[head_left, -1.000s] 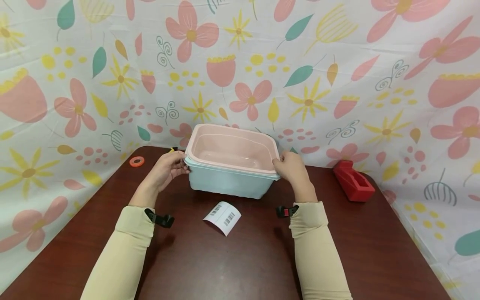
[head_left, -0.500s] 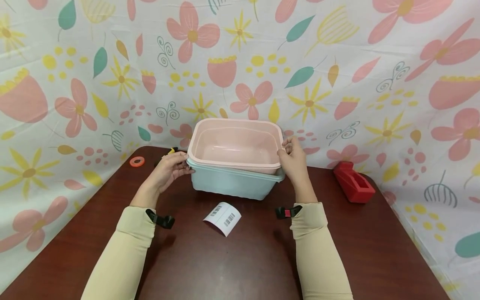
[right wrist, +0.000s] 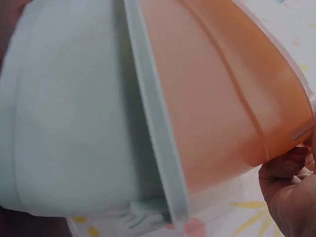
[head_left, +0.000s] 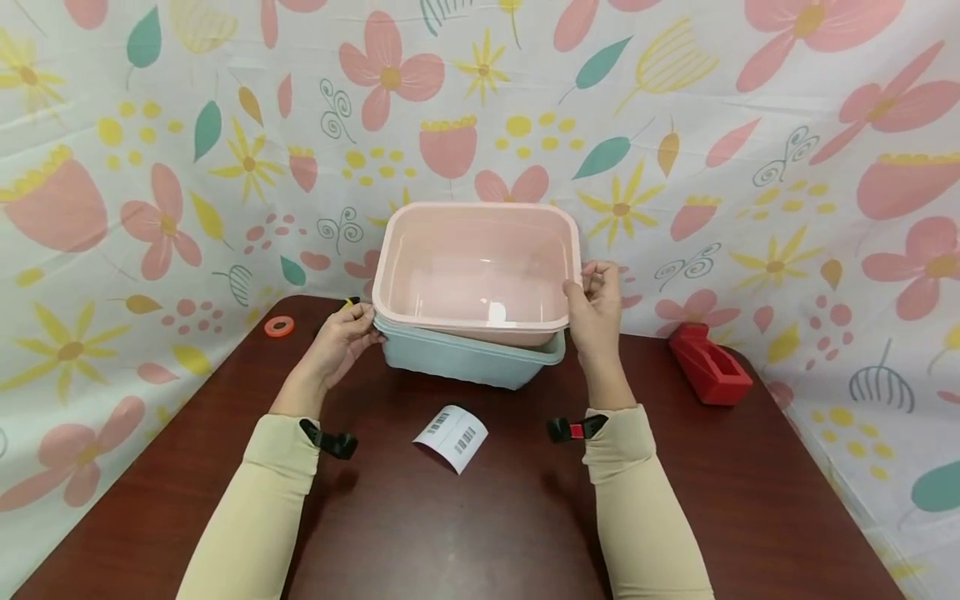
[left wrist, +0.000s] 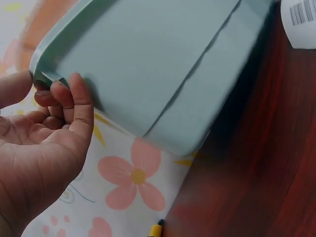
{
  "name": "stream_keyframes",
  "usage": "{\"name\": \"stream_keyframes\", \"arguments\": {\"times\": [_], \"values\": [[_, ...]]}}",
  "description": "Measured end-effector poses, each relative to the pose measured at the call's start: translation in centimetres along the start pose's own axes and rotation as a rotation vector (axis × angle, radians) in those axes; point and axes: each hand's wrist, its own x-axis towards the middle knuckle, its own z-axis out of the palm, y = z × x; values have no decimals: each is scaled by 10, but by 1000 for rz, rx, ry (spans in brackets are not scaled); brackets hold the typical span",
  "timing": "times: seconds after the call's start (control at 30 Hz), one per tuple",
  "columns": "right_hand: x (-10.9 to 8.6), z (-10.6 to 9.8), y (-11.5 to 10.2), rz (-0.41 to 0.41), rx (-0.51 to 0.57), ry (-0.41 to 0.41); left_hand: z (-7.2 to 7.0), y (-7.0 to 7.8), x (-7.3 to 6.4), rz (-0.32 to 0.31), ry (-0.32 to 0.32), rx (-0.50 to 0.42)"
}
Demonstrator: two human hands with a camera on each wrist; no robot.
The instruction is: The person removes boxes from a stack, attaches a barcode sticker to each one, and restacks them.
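Note:
A pink rectangular basin [head_left: 480,250] sits partly inside a light blue basin [head_left: 450,358], tilted so its right end is raised out of the lower one. My right hand [head_left: 597,312] pinches the pink basin's right rim; in the right wrist view a wedge of pink wall [right wrist: 197,98] shows above the blue rim [right wrist: 153,108]. At the left end, my left hand [head_left: 339,343] grips the blue basin's rim. The left wrist view has the thumb at that rim and the curled fingers [left wrist: 79,106] beneath it, against the blue wall [left wrist: 143,64].
A curved white barcode label [head_left: 452,437] lies on the dark wooden table [head_left: 465,542] in front of the basins. An orange tape roll [head_left: 279,326] is at back left, near a black and yellow item [head_left: 349,303]. A red tape dispenser [head_left: 708,367] stands right, before a flowered curtain [head_left: 675,125].
The right hand has lifted the pink basin's right end up from the blue basin, tilting its inside toward the head camera. My left hand keeps its hold at the left rim.

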Motion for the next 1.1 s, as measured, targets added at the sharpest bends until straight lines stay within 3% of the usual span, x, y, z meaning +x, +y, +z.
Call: {"name": "stream_keyframes", "arguments": {"times": [0.13, 0.37, 0.63, 0.83, 1.1], "values": [[3, -21, -17, -17, 99, 81, -8, -8, 1, -29, 25, -16], [11, -93, -43, -34, 314, 251, -26, -12, -1, -58, 63, -62], [3, -161, -43, -11, 280, 275, -32, -7, -4, -105, 64, -99], [4, -186, -40, 10, 278, 282, -33, -6, -6, -118, 85, -107], [6, -198, -33, 34, 285, 296, -32, -10, -6, -138, 98, -102]]}}
